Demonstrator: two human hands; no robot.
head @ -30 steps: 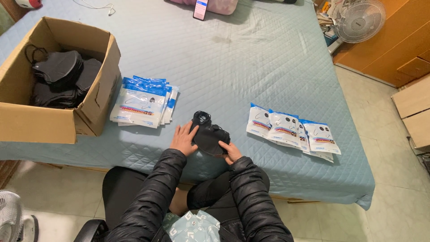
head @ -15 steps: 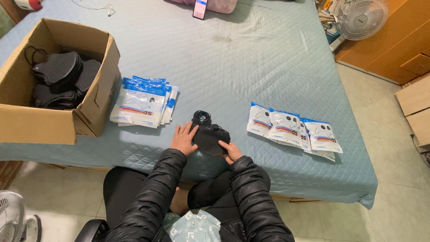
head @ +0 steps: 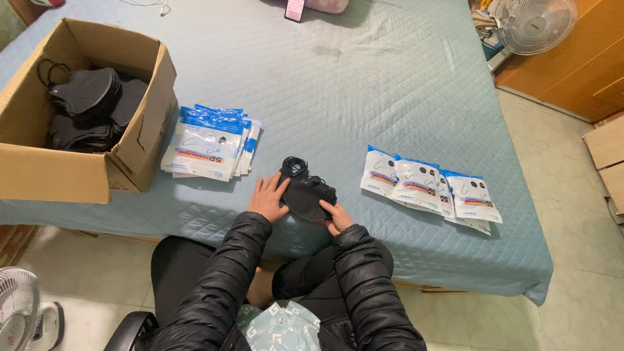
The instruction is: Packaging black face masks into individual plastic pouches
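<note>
A small stack of black face masks (head: 305, 194) lies on the light blue quilted bed cover near its front edge. My left hand (head: 268, 197) rests flat against the stack's left side, fingers spread. My right hand (head: 337, 217) holds the stack's lower right corner. A pile of white and blue mask packets (head: 208, 143) lies to the left of my hands. A row of similar packets (head: 429, 187) lies fanned out to the right.
An open cardboard box (head: 133, 153) holding more black masks (head: 91, 107) stands at the left on the bed (head: 364, 78). A phone (head: 294, 8) lies at the far edge. Fans stand on the floor at top right (head: 539, 23) and bottom left (head: 16, 305).
</note>
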